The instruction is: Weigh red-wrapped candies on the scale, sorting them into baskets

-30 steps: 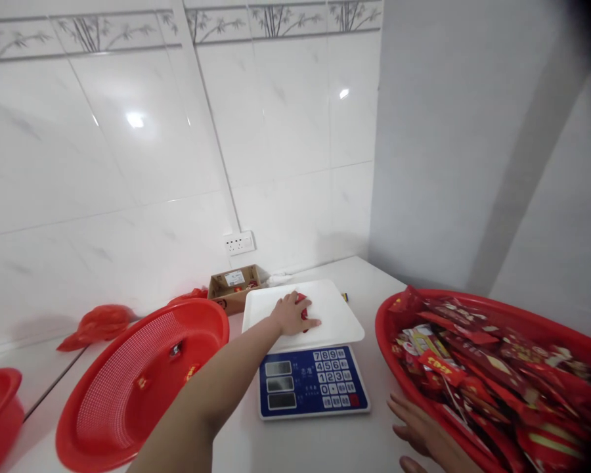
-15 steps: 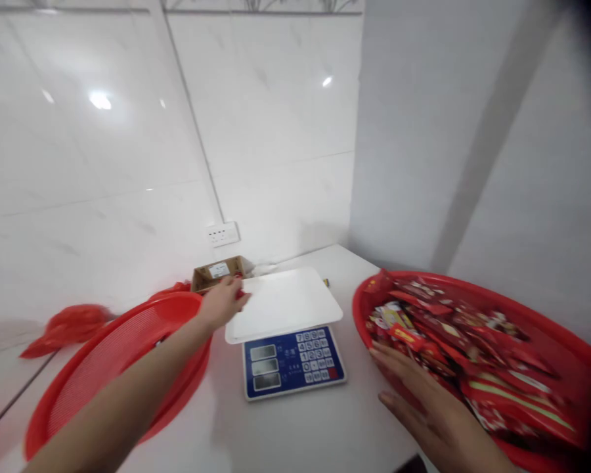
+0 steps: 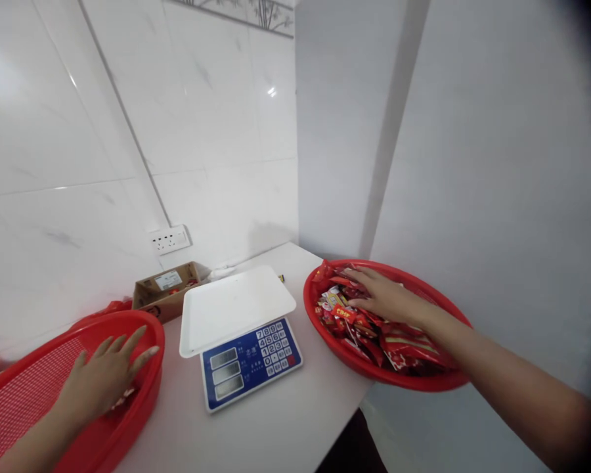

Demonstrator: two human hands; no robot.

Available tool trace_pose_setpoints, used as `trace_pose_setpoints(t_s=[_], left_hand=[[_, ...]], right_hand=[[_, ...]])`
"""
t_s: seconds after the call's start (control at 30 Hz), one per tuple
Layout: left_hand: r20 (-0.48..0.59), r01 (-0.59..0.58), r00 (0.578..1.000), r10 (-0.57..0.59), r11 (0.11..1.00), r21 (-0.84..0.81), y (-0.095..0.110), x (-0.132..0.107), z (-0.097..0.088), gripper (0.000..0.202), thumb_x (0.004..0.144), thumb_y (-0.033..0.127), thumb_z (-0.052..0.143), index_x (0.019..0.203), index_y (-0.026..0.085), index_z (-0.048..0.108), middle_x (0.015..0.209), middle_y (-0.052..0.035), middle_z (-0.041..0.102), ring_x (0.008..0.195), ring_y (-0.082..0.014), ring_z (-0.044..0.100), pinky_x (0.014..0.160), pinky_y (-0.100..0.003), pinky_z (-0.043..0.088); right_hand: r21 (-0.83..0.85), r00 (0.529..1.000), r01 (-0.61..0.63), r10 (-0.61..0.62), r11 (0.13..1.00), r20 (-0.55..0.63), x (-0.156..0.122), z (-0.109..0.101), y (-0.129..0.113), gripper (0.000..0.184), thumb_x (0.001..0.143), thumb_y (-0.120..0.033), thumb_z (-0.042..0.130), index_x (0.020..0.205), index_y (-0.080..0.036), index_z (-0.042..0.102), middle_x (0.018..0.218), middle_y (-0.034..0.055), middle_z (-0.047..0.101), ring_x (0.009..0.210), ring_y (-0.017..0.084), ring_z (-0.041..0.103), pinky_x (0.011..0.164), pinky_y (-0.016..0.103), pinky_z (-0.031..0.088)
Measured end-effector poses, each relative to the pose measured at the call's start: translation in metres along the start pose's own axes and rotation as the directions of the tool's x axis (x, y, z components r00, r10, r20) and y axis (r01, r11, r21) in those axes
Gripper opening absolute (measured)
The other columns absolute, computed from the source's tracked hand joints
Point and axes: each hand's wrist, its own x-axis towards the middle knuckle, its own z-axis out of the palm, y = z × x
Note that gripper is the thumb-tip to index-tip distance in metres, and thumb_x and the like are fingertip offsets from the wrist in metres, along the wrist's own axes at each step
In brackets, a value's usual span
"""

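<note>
The left hand hangs spread over a basket; the right hand touches packets, grip unclear. A scale sits between them, near a box.

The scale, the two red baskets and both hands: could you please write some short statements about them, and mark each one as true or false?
1. The scale stands between the left basket and the right basket. True.
2. The right hand is at the packets in the right basket. True.
3. The left hand presses the keypad. False: it is over the left basket, with its fingers spread.
4. The displays are to the left of the keypad in the picture. True.
5. The cardboard box is inside the right basket. False: it stands beyond the left basket, near the wall.
</note>
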Motion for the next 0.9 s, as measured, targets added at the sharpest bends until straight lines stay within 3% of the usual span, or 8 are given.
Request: trace_pose_setpoints(t_s=[0.1, 0.2, 0.3, 0.43, 0.53, 0.7, 0.8, 0.9], left_hand=[[-0.067, -0.14, 0.988, 0.142, 0.99, 0.028, 0.032, -0.002, -0.009, 0.041, 0.078, 0.02, 0.043, 0.116, 0.024, 0.057, 0.138, -0.0072, 0.042, 0.129, -0.038, 0.028, 0.096, -0.061, 0.025], [-0.17, -0.217, 0.969, 0.178, 0.942, -0.257, 0.068, -0.01, -0.014, 0.051, 0.085, 0.041, 0.036, 0.13, 0.019, 0.042, 0.137, -0.0101, 0.044, 0.13, -0.0297, 0.03, 0.102, -0.05, 0.028], [-0.154, -0.272, 0.962, 0.225, 0.801, -0.534, 0.101, -0.022, -0.013, 0.055, 0.084, 0.05, 0.034, 0.133, 0.024, 0.038, 0.139, -0.0064, 0.042, 0.132, -0.0245, 0.028, 0.105, -0.046, 0.026], [-0.07, -0.237, 0.953, 0.295, 0.581, -0.779, 0.137, -0.034, -0.009, 0.051, 0.082, 0.048, 0.042, 0.129, 0.028, 0.043, 0.141, -0.0044, 0.038, 0.132, -0.0245, 0.028, 0.107, -0.046, 0.022], [-0.081, -0.208, 0.932, 0.354, 0.337, -0.918, 0.163, -0.033, -0.012, 0.047, 0.081, 0.045, 0.049, 0.125, 0.029, 0.048, 0.137, -0.0043, 0.044, 0.128, -0.0252, 0.034, 0.107, -0.045, 0.023], [-0.01, 0.066, 0.926, 0.377, -0.189, -0.98, 0.203, -0.02, -0.027, 0.06, 0.077, 0.042, 0.059, 0.131, 0.024, 0.038, 0.137, -0.013, 0.041, 0.126, -0.0249, 0.038, 0.102, -0.042, 0.031], [0.046, 0.263, 0.908, 0.416, -0.482, -0.835, 0.218, -0.014, -0.035, 0.068, 0.075, 0.039, 0.064, 0.133, 0.03, 0.031, 0.138, -0.0127, 0.04, 0.121, -0.0257, 0.044, 0.091, -0.042, 0.043], [0.048, 0.33, 0.911, 0.41, -0.655, -0.68, 0.221, -0.014, -0.036, 0.054, 0.073, 0.037, 0.066, 0.122, 0.026, 0.044, 0.118, -0.0108, 0.058, 0.1, -0.0247, 0.06, 0.077, -0.041, 0.052]], right_hand=[[0.004, 0.998, -0.031, 0.031, 1.0, 0.051, 0.013, 0.009, 0.0, 0.065, 0.073, -0.03, 0.058, 0.134, -0.024, 0.037, 0.145, 0.0095, 0.028, 0.118, 0.033, 0.044, 0.096, 0.045, 0.037], [0.06, 0.996, -0.083, 0.085, 0.995, -0.031, 0.019, 0.013, 0.01, 0.048, 0.077, -0.018, 0.048, 0.125, -0.023, 0.049, 0.129, 0.008, 0.05, 0.111, 0.029, 0.052, 0.094, 0.042, 0.038], [0.186, 0.982, -0.138, 0.158, 0.973, -0.099, 0.018, 0.0, 0.024, 0.039, 0.078, -0.014, 0.043, 0.114, -0.019, 0.056, 0.104, 0.0072, 0.066, 0.099, 0.024, 0.058, 0.089, 0.037, 0.041], [0.434, 0.958, -0.142, 0.233, 0.89, -0.165, 0.008, -0.031, 0.025, 0.034, 0.075, -0.019, 0.051, 0.108, -0.017, 0.058, 0.101, 0.0066, 0.066, 0.095, 0.023, 0.059, 0.087, 0.036, 0.043], [0.706, 0.957, -0.181, 0.288, 0.685, -0.034, -0.001, -0.043, 0.008, 0.041, 0.075, -0.027, 0.056, 0.115, -0.019, 0.053, 0.096, 0.0059, 0.067, 0.079, 0.02, 0.063, 0.073, 0.034, 0.049], [0.907, 0.962, -0.274, 0.085, 0.319, 0.26, -0.009, -0.032, -0.043, 0.055, 0.072, -0.028, 0.063, 0.124, -0.024, 0.045, 0.099, 0.005, 0.067, 0.075, 0.019, 0.065, 0.066, 0.032, 0.052], [0.912, 0.933, -0.331, -0.059, 0.244, 0.354, -0.009, -0.015, -0.08, 0.057, 0.07, -0.025, 0.065, 0.124, -0.023, 0.046, 0.098, 0.0046, 0.068, 0.083, 0.018, 0.065, 0.075, 0.032, 0.051], [0.902, 0.875, -0.367, -0.244, 0.23, 0.418, -0.005, 0.002, -0.112, 0.054, 0.071, -0.027, 0.065, 0.122, -0.021, 0.047, 0.1, 0.0052, 0.067, 0.09, 0.019, 0.063, 0.084, 0.034, 0.048]])
